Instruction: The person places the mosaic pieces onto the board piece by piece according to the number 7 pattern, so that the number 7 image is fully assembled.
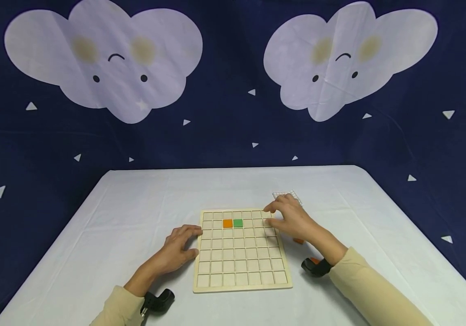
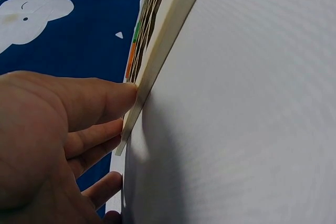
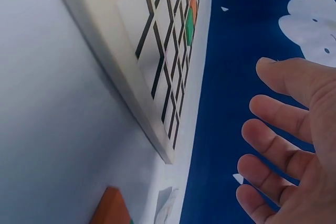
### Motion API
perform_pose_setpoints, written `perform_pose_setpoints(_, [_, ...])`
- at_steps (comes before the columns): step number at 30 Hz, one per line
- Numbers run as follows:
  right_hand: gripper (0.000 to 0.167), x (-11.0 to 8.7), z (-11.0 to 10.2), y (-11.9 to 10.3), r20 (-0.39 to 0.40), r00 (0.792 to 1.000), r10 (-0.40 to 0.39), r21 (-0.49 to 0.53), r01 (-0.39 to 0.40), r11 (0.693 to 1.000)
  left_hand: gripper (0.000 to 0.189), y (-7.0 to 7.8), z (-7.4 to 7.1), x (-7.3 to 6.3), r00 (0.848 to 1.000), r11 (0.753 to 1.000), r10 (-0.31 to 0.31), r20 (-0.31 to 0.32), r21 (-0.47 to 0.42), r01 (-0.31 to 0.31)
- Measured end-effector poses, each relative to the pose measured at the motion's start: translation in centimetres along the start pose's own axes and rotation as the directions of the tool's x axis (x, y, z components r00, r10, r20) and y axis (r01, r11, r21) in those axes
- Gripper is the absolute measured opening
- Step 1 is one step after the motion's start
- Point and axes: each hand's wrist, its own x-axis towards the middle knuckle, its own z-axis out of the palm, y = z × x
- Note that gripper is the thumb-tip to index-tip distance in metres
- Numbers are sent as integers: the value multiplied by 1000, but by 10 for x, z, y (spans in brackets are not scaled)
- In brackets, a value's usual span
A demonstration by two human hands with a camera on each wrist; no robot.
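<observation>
Wooden board (image 1: 239, 255), right hand (image 1: 292, 216), gap in wrist views

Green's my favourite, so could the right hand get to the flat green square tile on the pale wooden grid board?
Probably yes: the right hand looks empty, near the wooden board, and nothing covers the green tile; only an orange square tile sits beside it.

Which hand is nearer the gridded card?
Right. The right hand is just in front of the card; the left hand is across the board, at its left edge.
</observation>
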Motion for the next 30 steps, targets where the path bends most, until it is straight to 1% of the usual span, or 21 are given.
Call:
perform_pose_setpoints(5, [27, -9, -3, 2, -27, 1000, -12, -17, 12, 1000, 42, 0, 0, 0, 1000, 1000, 1, 0, 4, -1])
perform_pose_setpoints(11, [28, -25, -8, 3, -18, 1000, 19, -20, -19, 1000, 43, 0, 0, 0, 1000, 1000, 7, 0, 6, -7])
perform_pose_setpoints(18, [26, -44, -12, 8, -67, 998, 6, -38, -8, 999, 43, 0, 0, 0, 1000, 1000, 13, -5, 9, -12])
perform_pose_setpoints(25, [27, -59, -15, 11, -63, 996, 71, -56, -74, 996, 43, 0, 0, 0, 1000, 1000, 16, -7, 7, -16])
perform_pose_setpoints(30, [26, -69, -15, 15, -68, 994, 82, -67, -87, 994, 42, 0, 1, 0, 1000, 1000, 14, -11, 7, -14])
